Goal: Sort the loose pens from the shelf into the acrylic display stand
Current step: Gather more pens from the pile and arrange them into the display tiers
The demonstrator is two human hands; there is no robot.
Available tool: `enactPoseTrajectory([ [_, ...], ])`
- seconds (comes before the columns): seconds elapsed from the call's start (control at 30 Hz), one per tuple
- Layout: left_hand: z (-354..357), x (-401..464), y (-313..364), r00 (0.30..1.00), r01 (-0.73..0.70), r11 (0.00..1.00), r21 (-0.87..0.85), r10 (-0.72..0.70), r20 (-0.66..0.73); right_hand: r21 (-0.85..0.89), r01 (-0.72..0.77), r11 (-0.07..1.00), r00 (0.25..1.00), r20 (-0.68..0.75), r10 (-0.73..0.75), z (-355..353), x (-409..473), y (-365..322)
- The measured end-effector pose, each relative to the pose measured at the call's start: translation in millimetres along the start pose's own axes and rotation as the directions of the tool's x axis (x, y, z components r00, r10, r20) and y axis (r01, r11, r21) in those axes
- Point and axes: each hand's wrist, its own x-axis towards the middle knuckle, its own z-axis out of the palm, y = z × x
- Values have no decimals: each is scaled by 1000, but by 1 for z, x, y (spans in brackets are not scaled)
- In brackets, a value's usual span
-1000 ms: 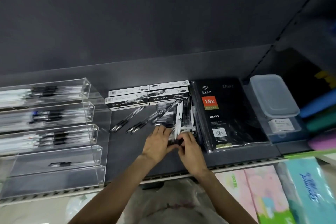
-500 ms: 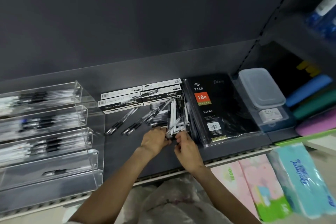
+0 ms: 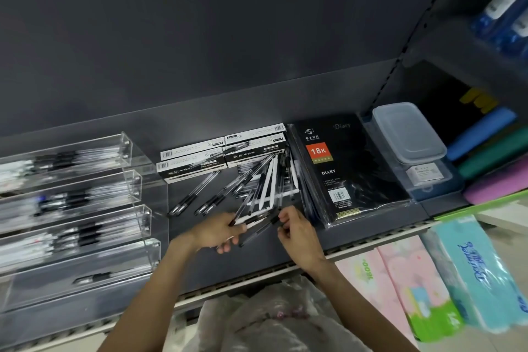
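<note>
Pens [image 3: 258, 186] heaped mid-shelf, both hands [image 3: 217, 230] gripping some

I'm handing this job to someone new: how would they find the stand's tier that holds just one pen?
Start at the clear acrylic display stand at the left end of the dark shelf, whose stepped trays climb toward the back wall. Count up from the front edge: the tier with one pen is second from the front. The three trays behind it are packed with pens, while this one holds a single dark pen.
</note>
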Motion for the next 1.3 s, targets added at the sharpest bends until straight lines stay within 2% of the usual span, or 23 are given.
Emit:
enactPoseTrajectory([
  [0.13,-15,-25,-11,999,32,994,-103,-30,16,-15,0,1000,1000,-17,-1,0,-2,-2],
  [0.27,-27,-44,-16,995,-29,973,-229,6,-103,37,-2,999,999,-33,3,-6,-4,-12],
  [0.33,-26,-51,-14,975,-150,925,-348,80,-207,218,-38,975,999,-5,40,-14,-2,-25],
  [0.43,-17,-54,-4,937,-296,796,-528,135,-323,550,-72,832,997,50,54,-30,3,-55],
  [0.57,-3,-54,7,934,-333,691,-641,146,-326,710,-27,703,998,55,-17,-56,17,-92],
  [0.67,5,-54,9,947,-310,679,-665,157,-281,656,26,754,989,90,-113,-72,29,-103],
  [0.77,9,-55,9,954,-292,635,-715,146,-261,554,46,831,941,255,-222,-80,37,-103],
  [0.83,10,-56,8,961,-275,625,-731,147,-236,547,67,834,918,294,-267,-83,41,-101],
  [1.1,13,-57,3,976,-213,680,-702,122,-178,495,-38,868,888,415,-198,-89,44,-99],
  [1.3,12,-56,5,978,-208,660,-722,120,-173,557,-41,829,935,313,-164,-104,49,-87],
])
